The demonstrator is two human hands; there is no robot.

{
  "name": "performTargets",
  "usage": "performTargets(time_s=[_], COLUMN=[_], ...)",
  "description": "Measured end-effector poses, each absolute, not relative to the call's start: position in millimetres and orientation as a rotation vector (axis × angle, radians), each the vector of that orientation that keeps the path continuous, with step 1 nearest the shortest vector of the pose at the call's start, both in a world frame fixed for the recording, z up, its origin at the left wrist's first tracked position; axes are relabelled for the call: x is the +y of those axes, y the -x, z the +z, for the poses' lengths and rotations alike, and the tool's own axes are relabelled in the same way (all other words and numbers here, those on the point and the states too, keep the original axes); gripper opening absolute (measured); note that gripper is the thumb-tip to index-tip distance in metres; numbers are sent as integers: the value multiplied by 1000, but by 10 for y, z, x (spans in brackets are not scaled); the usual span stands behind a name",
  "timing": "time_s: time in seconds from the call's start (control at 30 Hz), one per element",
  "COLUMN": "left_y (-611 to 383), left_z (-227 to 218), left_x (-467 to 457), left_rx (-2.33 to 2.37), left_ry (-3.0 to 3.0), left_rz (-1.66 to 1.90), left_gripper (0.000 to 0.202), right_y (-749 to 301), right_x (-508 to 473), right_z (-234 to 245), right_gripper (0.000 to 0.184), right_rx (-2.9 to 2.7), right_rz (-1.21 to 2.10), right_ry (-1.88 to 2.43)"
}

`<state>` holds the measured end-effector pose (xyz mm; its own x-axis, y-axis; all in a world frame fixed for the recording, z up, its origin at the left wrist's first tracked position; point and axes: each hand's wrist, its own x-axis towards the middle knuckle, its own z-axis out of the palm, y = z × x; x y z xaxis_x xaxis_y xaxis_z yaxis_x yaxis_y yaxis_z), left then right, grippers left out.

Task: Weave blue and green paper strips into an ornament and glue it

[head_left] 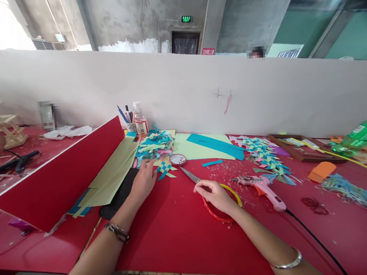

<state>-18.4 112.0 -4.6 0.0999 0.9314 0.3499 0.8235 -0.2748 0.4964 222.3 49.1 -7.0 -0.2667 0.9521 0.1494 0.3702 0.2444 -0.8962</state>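
My left hand (144, 178) is open, palm down, its fingers spread at the left edge of a small woven piece of blue and pale yellow-green paper strips (165, 168). Scissors (189, 173) with red and yellow handles lie on the red table, blades pointing to a round white lid (177, 160) with a red rim. My right hand (217, 196) is over the scissors' pivot, its fingers curled and closed on them; the exact grip is partly hidden. Beyond my left hand is a heap of cut paper strips (154, 145). A pink hot glue gun (263, 189) lies to the right.
A red upright divider (68, 177) stands at left, beside yellow-green paper sheets (113, 178) and a dark flat object (121, 198). A plastic bottle (141, 122) stands behind. At right are a woven paper strip (265, 154), a wooden tray (300, 148) and a green bottle (363, 134).
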Motion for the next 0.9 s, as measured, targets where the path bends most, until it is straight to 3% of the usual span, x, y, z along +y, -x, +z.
performTargets(time_s=[0.2,0.4,0.47,0.6,0.9], left_y=[182,210,219,233,241], left_z=[-36,-93,-87,-80,-119], left_x=[1093,1121,1123,1131,1159], left_rx=[1815,1806,1804,1803,1792], left_ry=[-2588,-2590,-2588,-2584,-2604], left_rz=[589,456,447,438,420], left_gripper=[32,31,33,37,34], right_y=[-2190,-2337,-2443,-2603,-2668], right_x=[515,960,1163,1408,1481], right_z=[24,361,380,242,91], right_gripper=[18,28,31,19,26], right_rx=[-2003,-2321,-2307,-2297,-2231], right_rz=[874,284,230,201,237], right_ry=[1239,1504,1621,1833,1938])
